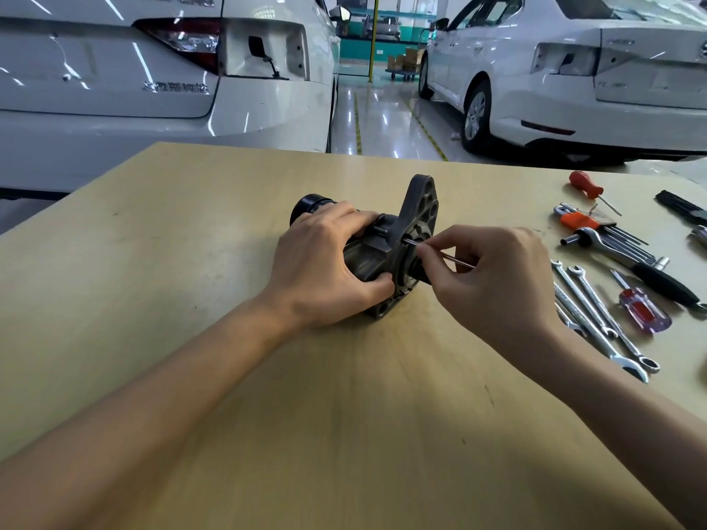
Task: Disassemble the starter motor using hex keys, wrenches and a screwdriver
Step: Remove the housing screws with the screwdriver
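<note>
The dark grey starter motor (415, 212) lies on its side in the middle of the wooden table (344, 415), its mounting flange facing right. My left hand (325, 262) grips the motor body from above, fingers curled round it. My right hand (493, 277) pinches a thin silver hex key (411, 242) between thumb and fingertips. The key's tip sits in the flange face near the nose of the motor; most of its shaft is hidden by my fingers.
At the table's right lie an orange-holdered hex key set (585, 223), a ratchet handle (650, 273), several combination wrenches (597, 311), a red-handled screwdriver (642, 307), a small orange screwdriver (585, 185) and a black tool (681, 206). Two white cars stand behind the table.
</note>
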`<state>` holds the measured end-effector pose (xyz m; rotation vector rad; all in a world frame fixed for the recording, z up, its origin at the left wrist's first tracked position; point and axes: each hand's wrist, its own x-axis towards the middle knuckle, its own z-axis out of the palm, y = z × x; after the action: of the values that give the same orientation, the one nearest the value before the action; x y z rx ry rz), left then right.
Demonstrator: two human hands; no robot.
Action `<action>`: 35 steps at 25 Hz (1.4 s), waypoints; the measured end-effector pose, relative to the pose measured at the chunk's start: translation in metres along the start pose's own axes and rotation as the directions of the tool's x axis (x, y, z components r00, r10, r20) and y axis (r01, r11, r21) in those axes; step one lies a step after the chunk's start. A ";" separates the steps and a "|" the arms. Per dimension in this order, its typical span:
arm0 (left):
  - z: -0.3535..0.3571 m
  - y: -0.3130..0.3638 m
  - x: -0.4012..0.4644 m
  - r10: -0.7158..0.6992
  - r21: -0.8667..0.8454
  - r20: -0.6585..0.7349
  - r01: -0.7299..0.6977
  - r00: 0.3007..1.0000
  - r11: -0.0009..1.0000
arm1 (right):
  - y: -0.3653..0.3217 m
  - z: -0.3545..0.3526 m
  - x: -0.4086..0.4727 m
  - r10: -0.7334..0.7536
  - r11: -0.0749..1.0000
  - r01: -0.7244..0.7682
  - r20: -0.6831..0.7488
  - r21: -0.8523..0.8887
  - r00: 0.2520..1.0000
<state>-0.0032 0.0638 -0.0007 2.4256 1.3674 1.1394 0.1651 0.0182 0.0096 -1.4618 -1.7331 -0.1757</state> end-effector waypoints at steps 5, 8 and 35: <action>0.001 0.000 0.001 -0.023 -0.013 -0.005 0.023 1.000 1.000 | 0.001 0.003 -0.002 -0.163 0.980 0.149 -0.108 -0.131 0.981; 0.001 -0.001 0.001 -0.036 -0.017 0.001 0.037 0.999 0.999 | 0.007 0.006 -0.003 -0.272 0.948 0.243 -0.125 -0.206 0.954; -0.002 -0.010 -0.009 -0.027 0.054 -0.011 0.028 1.000 0.998 | 0.005 -0.017 0.020 0.485 0.548 -0.743 0.578 0.385 0.657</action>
<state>-0.0138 0.0617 -0.0091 2.4328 1.4488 1.1246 0.1785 0.0242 0.0319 -1.5775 -1.2283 1.0699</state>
